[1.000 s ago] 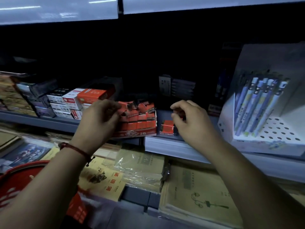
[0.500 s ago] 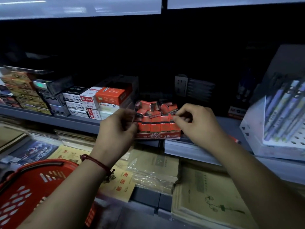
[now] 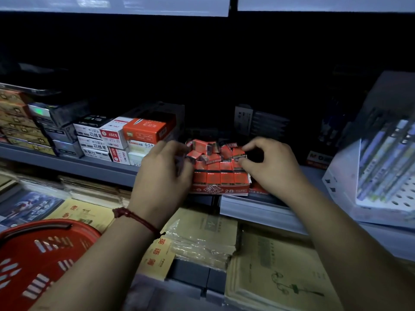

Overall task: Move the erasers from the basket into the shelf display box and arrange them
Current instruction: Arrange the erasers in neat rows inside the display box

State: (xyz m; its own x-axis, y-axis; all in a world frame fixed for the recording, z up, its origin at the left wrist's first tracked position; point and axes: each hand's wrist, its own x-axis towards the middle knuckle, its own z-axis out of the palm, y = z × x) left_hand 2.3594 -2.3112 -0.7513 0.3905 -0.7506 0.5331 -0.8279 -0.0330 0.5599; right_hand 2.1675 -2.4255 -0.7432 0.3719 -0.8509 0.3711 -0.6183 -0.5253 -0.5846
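A red display box point(image 3: 221, 189) marked 2B sits at the shelf's front edge. It holds neat rows of red-wrapped erasers point(image 3: 219, 169), with several loose ones point(image 3: 208, 149) piled crookedly at the back. My left hand point(image 3: 161, 176) is at the box's left side, its curled fingers on the loose erasers there. My right hand point(image 3: 267, 164) is at the box's right side and pinches an eraser point(image 3: 239, 156) between thumb and forefinger. The red basket point(image 3: 42, 254) is at the lower left; its inside is not visible.
Stacked stationery boxes point(image 3: 125, 138) stand left of the display box. A white pen display point(image 3: 381, 167) stands at the right. Notebooks and wrapped paper packs point(image 3: 202, 239) lie on the lower shelf beneath my arms. The back of the shelf is dark.
My right hand has moved left from beside the box onto its right side and now pinches an eraser. My left hand stays at the box's left side. The view shifted left.
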